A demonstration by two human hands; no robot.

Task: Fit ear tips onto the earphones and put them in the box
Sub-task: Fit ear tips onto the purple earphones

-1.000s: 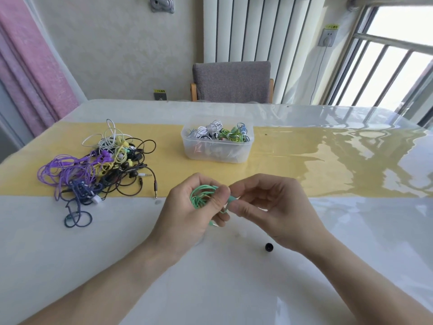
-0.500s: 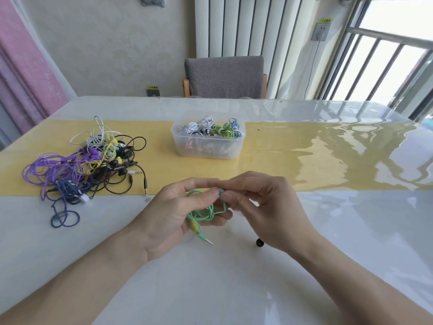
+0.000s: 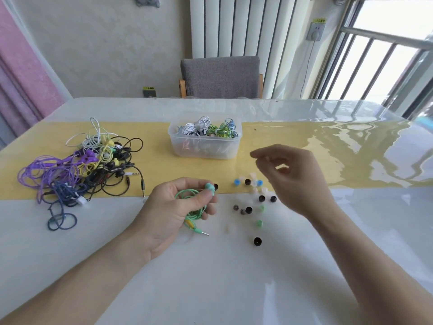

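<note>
green earphones (image 3: 194, 202) in left hand (image 3: 173, 212) grip, right hand (image 3: 293, 174) loose above ear tips (image 3: 254, 198)

The left hand (image 3: 173, 212) lies palm up, its fingers curled round a coiled green earphone (image 3: 206, 187), the thumb pressing near the fingertips. The right hand (image 3: 293, 177) hovers up and to the right of it, well apart, its fingers loosely bent, holding nothing visible. Both forearms reach in from below.
</note>
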